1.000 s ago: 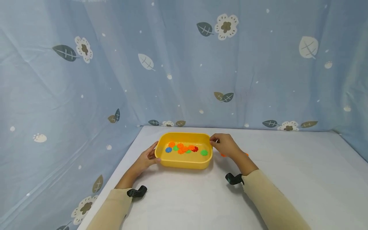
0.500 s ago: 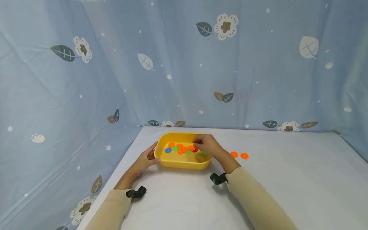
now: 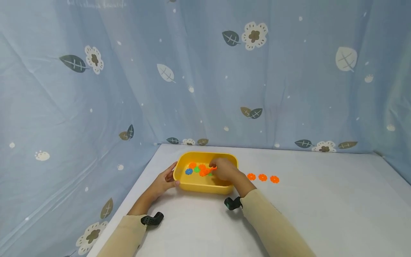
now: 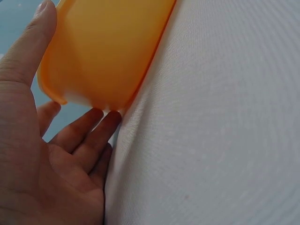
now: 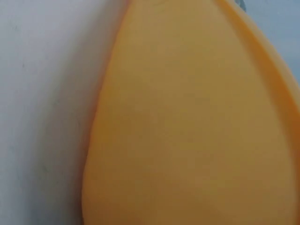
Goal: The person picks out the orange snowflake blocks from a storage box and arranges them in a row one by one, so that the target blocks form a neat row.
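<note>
A yellow plastic basin (image 3: pixel 202 188) stands on the white table with several small flower-shaped discs in it. My left hand (image 3: pixel 162 182) grips its left end, thumb along the near side and fingertips against the end wall (image 4: pixel 101 70). Inside the basin, my right hand (image 3: pixel 224 170) pinches an orange flower-shaped disc (image 3: pixel 212 169), which is tilted up at the fingertips. Left of it lie more orange discs (image 3: pixel 192 165), a green disc (image 3: pixel 197 169) and a blue disc (image 3: pixel 188 171). The right wrist view shows only the basin's outer wall (image 5: pixel 187 117); the right fingers are hidden there.
To the right of the basin, three orange discs (image 3: pixel 262 177) lie in a row on the white tabletop (image 3: pixel 321 203). A blue patterned curtain (image 3: pixel 205 71) hangs behind the table and along its left side.
From the basin's right rim, my right hand has moved left and into the basin, taking hold of an orange disc. The row on the table has come into full view. My left hand stays put.
</note>
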`<move>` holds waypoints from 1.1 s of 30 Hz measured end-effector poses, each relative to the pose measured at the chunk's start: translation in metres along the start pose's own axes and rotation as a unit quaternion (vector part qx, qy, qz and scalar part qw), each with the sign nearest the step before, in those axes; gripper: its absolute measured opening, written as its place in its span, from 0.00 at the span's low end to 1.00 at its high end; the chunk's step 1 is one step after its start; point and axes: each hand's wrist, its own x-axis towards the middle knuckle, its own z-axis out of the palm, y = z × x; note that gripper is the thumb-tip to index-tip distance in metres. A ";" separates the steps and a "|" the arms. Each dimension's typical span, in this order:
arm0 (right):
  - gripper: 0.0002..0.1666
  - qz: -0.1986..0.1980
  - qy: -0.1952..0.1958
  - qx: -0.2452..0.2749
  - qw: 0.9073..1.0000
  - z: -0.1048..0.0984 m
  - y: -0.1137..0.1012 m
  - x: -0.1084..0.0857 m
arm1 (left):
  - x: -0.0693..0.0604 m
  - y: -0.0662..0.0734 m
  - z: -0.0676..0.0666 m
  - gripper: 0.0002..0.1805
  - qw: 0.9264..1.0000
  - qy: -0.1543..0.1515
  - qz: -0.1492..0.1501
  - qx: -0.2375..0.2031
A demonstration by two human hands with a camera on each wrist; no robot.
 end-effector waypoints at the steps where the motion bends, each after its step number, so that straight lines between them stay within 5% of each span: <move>1: 0.18 0.008 -0.008 -0.005 1.000 0.001 -0.001 0.001 | 0.000 0.000 0.000 0.47 1.000 -0.001 0.000 0.000; 9: 0.24 0.070 -0.043 -0.034 0.996 0.007 -0.002 0.004 | 0.003 -0.004 0.000 0.47 1.000 0.000 -0.011 0.008; 17: 0.01 0.049 -0.024 -0.075 0.996 0.009 -0.001 0.006 | 0.001 0.005 0.000 0.46 1.000 -0.005 -0.016 0.007; 21: 0.03 0.051 -0.013 -0.088 0.995 0.010 -0.005 0.007 | 0.002 -0.001 -0.001 0.47 1.000 0.003 -0.004 0.006; 25: 0.16 0.045 -0.009 -0.096 0.994 0.013 -0.006 0.007 | 0.002 -0.001 -0.001 0.48 1.000 0.002 -0.005 0.009; 33: 0.26 0.044 -0.001 -0.052 0.998 0.012 -0.005 0.003 | 0.002 -0.004 -0.002 0.48 1.000 0.005 -0.008 0.008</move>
